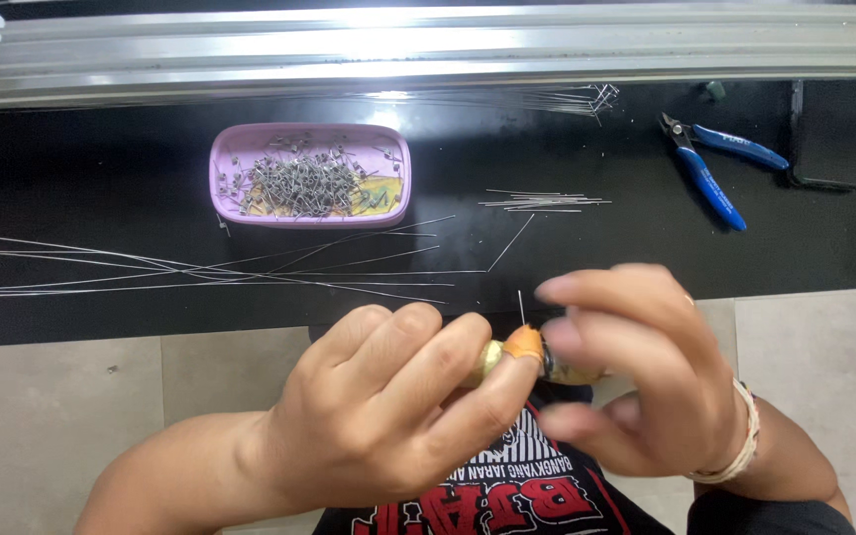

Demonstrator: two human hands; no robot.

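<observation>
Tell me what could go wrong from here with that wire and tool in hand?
The thin wire sticks up bare between the left hand and right hand, so it could prick a finger. The small tool is held off the bench edge; a slip may drop it. Long wires lie loose and could snag.

Both hands (388, 406) (646, 367) sit bunched at the table's near edge, so there's hardly any gap between them. Straight ahead, long wires (200, 267) sprawl across the left of the black mat (646, 258). Behind them is a pink tray (311, 213); short wires (544, 202) lie mid-mat. Blue cutters (715, 163) block the far right. The strip between short wires and cutters looks open.
</observation>
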